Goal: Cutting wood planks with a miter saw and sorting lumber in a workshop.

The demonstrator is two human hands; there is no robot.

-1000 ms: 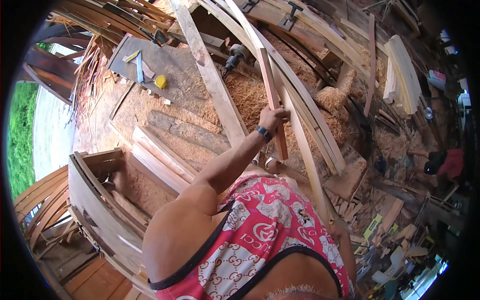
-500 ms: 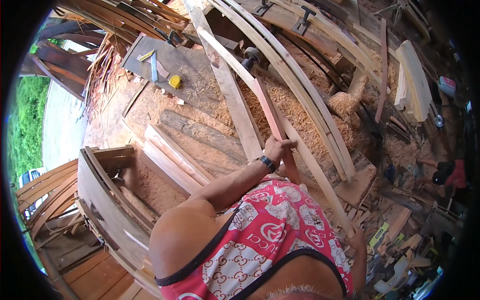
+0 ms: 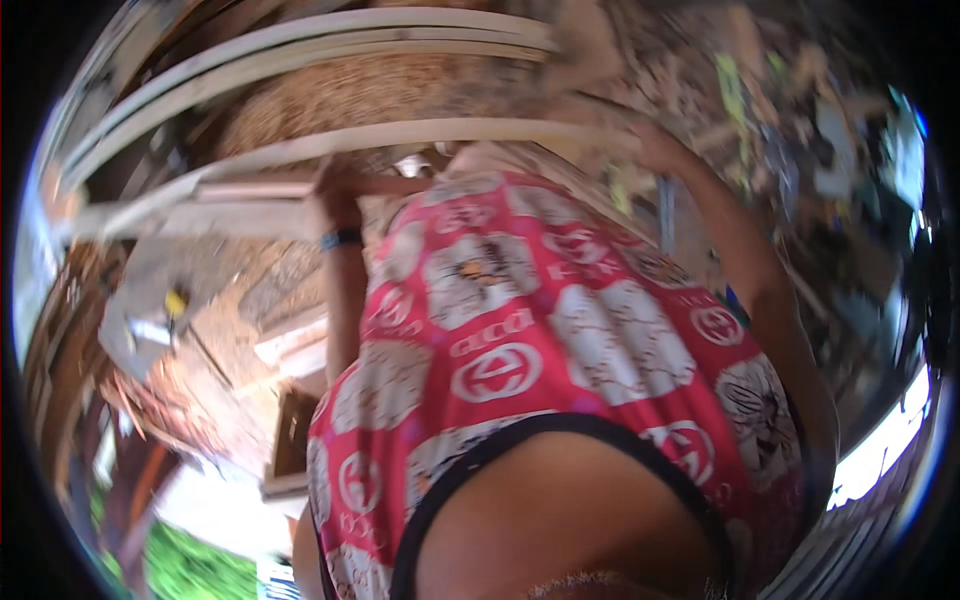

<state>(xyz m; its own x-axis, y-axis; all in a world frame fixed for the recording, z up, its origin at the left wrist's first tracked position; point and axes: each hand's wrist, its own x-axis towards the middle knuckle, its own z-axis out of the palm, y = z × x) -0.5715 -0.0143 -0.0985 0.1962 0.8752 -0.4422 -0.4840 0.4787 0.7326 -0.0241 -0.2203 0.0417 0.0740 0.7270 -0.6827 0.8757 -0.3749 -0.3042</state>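
Observation:
A long, curved pale wooden strip [image 3: 450, 130] runs across the upper part of the view. My right hand [image 3: 655, 148] is closed around its right end, though blur hides the individual fingers. My left hand [image 3: 337, 185], below a dark wristband [image 3: 341, 238], is wrapped round a reddish wooden strip [image 3: 255, 189]. This shorter piece lies close along the near side of the pale one. Whether the left fingers also touch the pale strip, I cannot tell. A broad grey-brown plank [image 3: 240, 219] lies just beneath the reddish piece.
More curved pale strips [image 3: 310, 40] lie beyond, over a heap of shavings [image 3: 350, 95]. On the left, a grey board [image 3: 150, 290] carries a yellow tape measure [image 3: 176, 303]. Offcuts and blurred tools [image 3: 740, 110] clutter the upper right. A wooden frame [image 3: 292, 440] stands at lower left.
The view has swung sharply round, so the strips now lie across it rather than running downward. Both hands keep their holds on the wood.

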